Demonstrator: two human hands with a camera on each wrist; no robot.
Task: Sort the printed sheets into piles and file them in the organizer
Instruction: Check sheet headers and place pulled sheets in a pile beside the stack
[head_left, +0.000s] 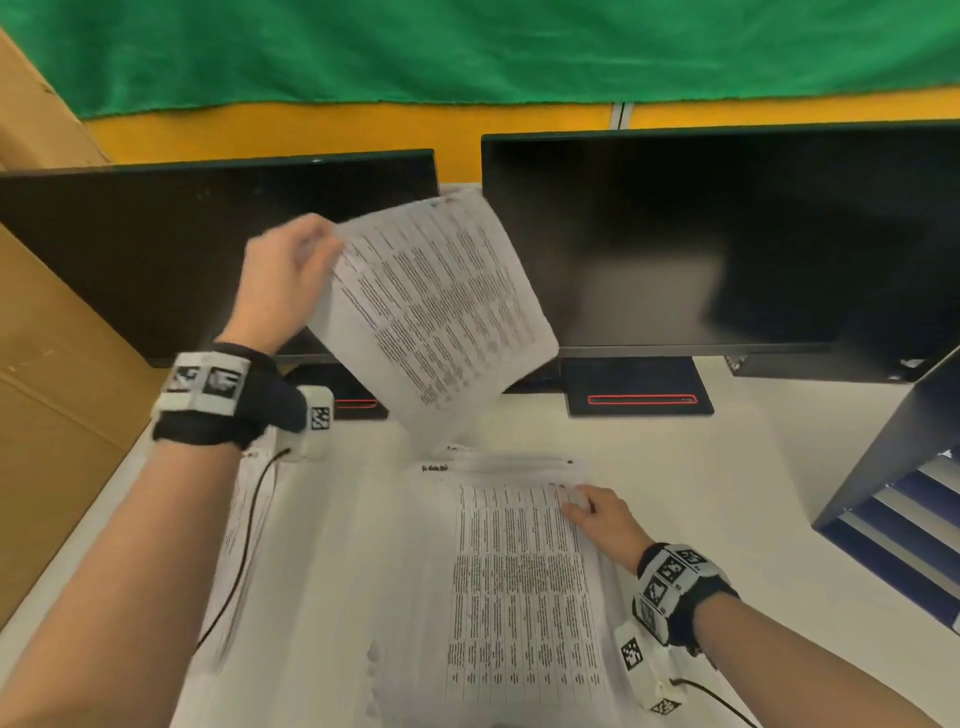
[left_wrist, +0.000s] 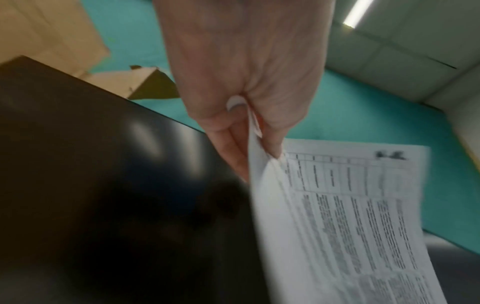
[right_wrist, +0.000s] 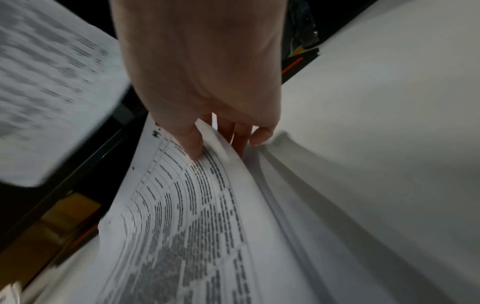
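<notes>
White printed sheets cover the near part of the desk (head_left: 779, 467), the main stack (head_left: 519, 597) lying in front of the person with a table of dense text on top. Raised in the air before the two dark monitors, the left hand (head_left: 283, 275) pinches one printed sheet (head_left: 436, 306) by its corner, thumb on the printed face and fingers behind, as the left wrist view shows (left_wrist: 244, 115); the sheet hangs tilted, its lower corner above the far edge of the stack. Low on the desk, the right hand (head_left: 597, 512) grips the stack's far right corner: in the right wrist view the thumb (right_wrist: 192, 144) presses on the top page and the fingers curl under a few lifted leaves. At the right edge stands the dark blue organizer (head_left: 893, 493), well apart from both hands, pale sheets showing in its slots.
</notes>
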